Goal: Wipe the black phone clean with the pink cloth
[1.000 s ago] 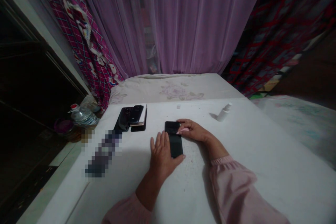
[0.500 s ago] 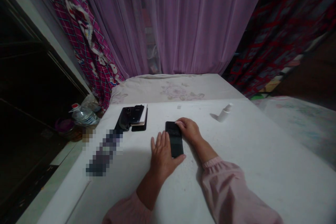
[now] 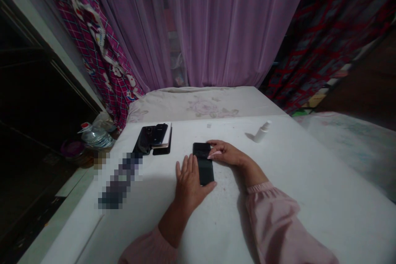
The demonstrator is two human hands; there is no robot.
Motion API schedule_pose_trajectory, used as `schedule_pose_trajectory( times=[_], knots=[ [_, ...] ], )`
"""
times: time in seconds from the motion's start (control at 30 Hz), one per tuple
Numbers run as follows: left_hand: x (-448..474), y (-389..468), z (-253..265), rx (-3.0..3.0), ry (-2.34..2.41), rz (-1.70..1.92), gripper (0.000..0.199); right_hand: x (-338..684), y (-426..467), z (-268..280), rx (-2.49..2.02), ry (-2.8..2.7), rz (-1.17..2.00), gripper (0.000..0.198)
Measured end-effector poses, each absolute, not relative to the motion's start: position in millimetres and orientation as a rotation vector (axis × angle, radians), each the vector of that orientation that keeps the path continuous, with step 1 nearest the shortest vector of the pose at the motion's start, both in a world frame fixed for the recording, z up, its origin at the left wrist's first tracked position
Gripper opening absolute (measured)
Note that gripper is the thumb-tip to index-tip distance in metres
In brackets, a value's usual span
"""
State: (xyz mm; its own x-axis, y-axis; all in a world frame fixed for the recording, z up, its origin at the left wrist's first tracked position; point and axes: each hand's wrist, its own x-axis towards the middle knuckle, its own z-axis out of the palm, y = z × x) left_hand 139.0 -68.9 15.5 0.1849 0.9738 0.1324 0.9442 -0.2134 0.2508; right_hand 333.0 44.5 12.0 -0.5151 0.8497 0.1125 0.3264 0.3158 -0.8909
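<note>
You're in what looks like a home: purple curtains [image 3: 222, 29] hang straight ahead, a cartoon-print cloth [image 3: 105, 47] drapes at your left, flowered fabric [image 3: 204, 108] spreads below, and there's a big water bottle [image 3: 96, 137].

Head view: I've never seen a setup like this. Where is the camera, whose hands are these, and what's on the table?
There is no machine arm here: these are a person's own bare hands. The camera is worn on their head, looking forward and down. The left hand lies along a dark phone, its thumb near the bottom edge. The right hand, at the phone's upper right, holds a small pink piece, perhaps cloth. Also on the white table are a white bottle and a pile of what look like phones. The patch of blocks hides whatever is there.
</note>
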Motion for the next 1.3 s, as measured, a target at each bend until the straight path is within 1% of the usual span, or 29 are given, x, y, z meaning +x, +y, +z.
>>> schedule_pose_trajectory(
  times=[0.13, 0.27, 0.4, 0.57, 0.67, 0.87, 1.0, 1.13, 1.3],
  knots=[
    [140, -69, 15, 2.325, 1.901, 0.401, 0.091, 328, 43, 12, -1.072, -2.002, 1.055, 0.008],
    [140, -70, 15, 2.323, 1.903, 0.412, 0.092, 313, 39, 13, -1.265, -1.917, 0.796, 0.011],
    [141, -70, 16, 2.308, 1.905, 0.409, 0.092, 299, 35, 17, -1.495, -1.891, 0.565, 0.018],
    [143, -71, 20, 2.289, 1.901, 0.404, 0.092, 296, 35, 17, -1.595, -1.902, 0.482, 0.022],
    [143, -71, 21, 2.285, 1.892, 0.396, 0.091, 300, 37, 16, -1.557, -1.914, 0.535, 0.021],
    [139, -70, 18, 2.287, 1.889, 0.372, 0.093, 316, 43, 10, -1.224, -1.891, 0.940, 0.012],
    [138, -70, 18, 2.301, 1.885, 0.375, 0.091, 327, 44, 9, -1.087, -1.930, 1.111, 0.009],
    [139, -70, 19, 2.308, 1.890, 0.375, 0.091, 333, 44, 13, -1.025, -1.976, 1.178, 0.011],
    [139, -70, 18, 2.302, 1.883, 0.358, 0.093, 330, 42, 15, -1.015, -2.015, 1.137, 0.008]
  ],
)
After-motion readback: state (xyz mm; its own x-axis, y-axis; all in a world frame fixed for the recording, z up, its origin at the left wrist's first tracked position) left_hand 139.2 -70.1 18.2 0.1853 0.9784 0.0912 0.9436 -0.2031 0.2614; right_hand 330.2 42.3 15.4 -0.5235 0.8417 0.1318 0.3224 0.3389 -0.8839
